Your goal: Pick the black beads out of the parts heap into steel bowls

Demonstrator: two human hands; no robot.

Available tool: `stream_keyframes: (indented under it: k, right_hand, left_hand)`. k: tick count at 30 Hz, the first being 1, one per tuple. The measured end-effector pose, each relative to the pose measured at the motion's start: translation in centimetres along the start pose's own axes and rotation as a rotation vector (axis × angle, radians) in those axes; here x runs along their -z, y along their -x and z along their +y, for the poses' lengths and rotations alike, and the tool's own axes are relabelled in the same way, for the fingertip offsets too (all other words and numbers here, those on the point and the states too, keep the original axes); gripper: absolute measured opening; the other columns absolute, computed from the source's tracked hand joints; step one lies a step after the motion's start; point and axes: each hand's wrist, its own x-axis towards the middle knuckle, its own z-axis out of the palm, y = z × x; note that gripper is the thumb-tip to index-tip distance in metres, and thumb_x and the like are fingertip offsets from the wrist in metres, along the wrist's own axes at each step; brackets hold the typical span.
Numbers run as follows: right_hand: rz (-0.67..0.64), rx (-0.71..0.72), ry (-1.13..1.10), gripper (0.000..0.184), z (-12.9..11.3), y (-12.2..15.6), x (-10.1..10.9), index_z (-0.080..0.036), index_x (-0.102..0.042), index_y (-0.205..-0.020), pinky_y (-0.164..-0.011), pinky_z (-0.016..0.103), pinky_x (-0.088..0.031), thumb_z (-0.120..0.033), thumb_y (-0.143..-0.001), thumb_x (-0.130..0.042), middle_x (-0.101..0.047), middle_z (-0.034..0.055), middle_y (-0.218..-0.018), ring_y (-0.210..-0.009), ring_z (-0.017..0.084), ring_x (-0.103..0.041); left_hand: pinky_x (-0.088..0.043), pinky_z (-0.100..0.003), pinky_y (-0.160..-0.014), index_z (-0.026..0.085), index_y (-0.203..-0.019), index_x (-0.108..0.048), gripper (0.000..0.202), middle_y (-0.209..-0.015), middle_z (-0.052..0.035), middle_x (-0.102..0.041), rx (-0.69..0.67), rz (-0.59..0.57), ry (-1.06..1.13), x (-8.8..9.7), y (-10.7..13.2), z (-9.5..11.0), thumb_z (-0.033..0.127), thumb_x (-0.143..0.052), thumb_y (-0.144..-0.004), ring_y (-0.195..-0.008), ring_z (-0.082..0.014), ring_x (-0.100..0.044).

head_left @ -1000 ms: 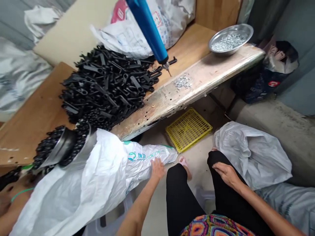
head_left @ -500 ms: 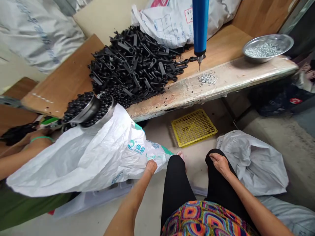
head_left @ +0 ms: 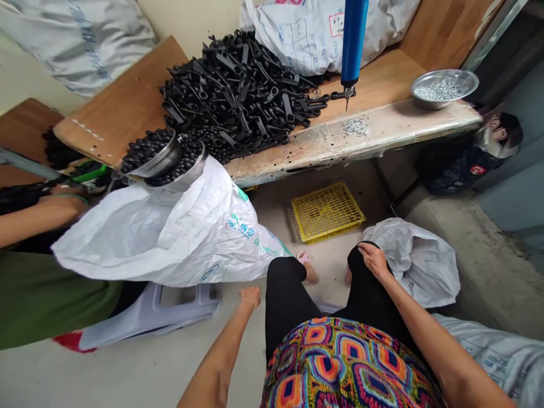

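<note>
My left hand (head_left: pixel 250 296) hangs beside my left knee, fingers curled in, apart from the white woven sack (head_left: pixel 178 232) and holding nothing I can see. My right hand (head_left: pixel 373 258) lies flat on my right knee, fingers spread over the black trouser leg. The sack leans against the wooden bench (head_left: pixel 382 133), its mouth next to a metal bowl (head_left: pixel 164 161) heaped with small black parts. A large pile of black plastic pieces (head_left: pixel 238 96) covers the bench top.
A blue hanging screwdriver (head_left: pixel 353 42) points down at a small heap of screws (head_left: pixel 356 126). A steel dish of screws (head_left: pixel 444 88) sits at the bench's right end. On the floor are a yellow grid tray (head_left: pixel 327 211) and white bag (head_left: pixel 419 263). Another person's arm (head_left: pixel 38 212) is at left.
My left hand has let go of the white sack's edge and drawn back toward my knee. The view has shifted back and left; my right hand stays on my knee.
</note>
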Motion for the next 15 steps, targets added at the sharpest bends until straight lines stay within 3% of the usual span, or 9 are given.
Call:
stream_keyframes:
  k: [4,6,8,10,12,15]
  right_hand:
    - [0.024,0.007,-0.046,0.035,-0.3,1.2,1.0,-0.018,-0.066,-0.097,-0.086,0.036,-0.045,-0.036,-0.081,-0.041,-0.067,0.0081,-0.102,-0.096,0.024,-0.061]
    - [0.041,0.024,-0.073,0.032,-1.2,2.1,1.2,-0.017,-0.067,-0.09,-0.081,0.036,-0.048,-0.035,-0.077,-0.044,-0.069,0.0083,-0.093,-0.088,0.025,-0.063]
    - [0.071,0.052,-0.101,0.03,-2.9,2.8,1.3,-0.016,-0.067,-0.083,-0.074,0.034,-0.05,-0.034,-0.075,-0.044,-0.069,0.0079,-0.082,-0.078,0.023,-0.065]
    - [0.094,0.11,-0.132,0.028,-5.6,3.0,1.5,-0.017,-0.066,-0.079,-0.067,0.03,-0.05,-0.033,-0.075,-0.044,-0.069,0.0063,-0.075,-0.07,0.021,-0.064]
    - [0.102,0.198,-0.16,0.025,-9.2,2.0,2.3,-0.018,-0.065,-0.077,-0.065,0.027,-0.049,-0.033,-0.075,-0.045,-0.067,0.0038,-0.071,-0.067,0.018,-0.063]
    - [0.128,0.337,-0.184,0.02,-16.2,-2.3,5.7,-0.019,-0.065,-0.074,-0.067,0.024,-0.046,-0.032,-0.075,-0.05,-0.066,0.001,-0.073,-0.069,0.016,-0.061]
  left_hand:
    - [-0.046,-0.033,-0.086,0.013,-0.112,-0.057,0.04,-0.109,-0.0094,-0.063,0.102,0.004,0.266,-0.6,2.4,0.0,0.037,-0.03,-0.094,-0.1,-0.0188,-0.059]
    - [-0.043,-0.026,-0.089,0.015,-0.123,-0.051,0.053,-0.121,-0.0083,-0.058,0.095,0.066,0.384,-0.4,3.4,1.2,0.033,-0.01,-0.096,-0.11,-0.0161,-0.055]
    - [-0.039,-0.024,-0.095,0.015,-0.133,-0.043,0.058,-0.133,-0.0083,-0.049,0.073,0.131,0.469,-0.1,4.4,3.2,0.038,-0.005,-0.094,-0.12,-0.016,-0.048]
    - [-0.035,-0.031,-0.1,0.017,-0.139,-0.035,0.059,-0.142,-0.012,-0.037,0.056,0.183,0.498,-0.1,5.4,5.6,0.049,-0.023,-0.09,-0.128,-0.0236,-0.039]
    - [-0.033,-0.042,-0.1,0.02,-0.141,-0.029,0.068,-0.147,-0.0173,-0.024,0.068,0.243,0.447,-0.2,6.3,7.8,0.05,-0.042,-0.082,-0.131,-0.0341,-0.03]
    - [-0.034,-0.046,-0.095,0.022,-0.142,-0.025,0.07,-0.146,-0.0215,-0.021,0.093,0.307,0.346,0.1,7.1,9.7,0.045,-0.045,-0.079,-0.129,-0.0387,-0.029]
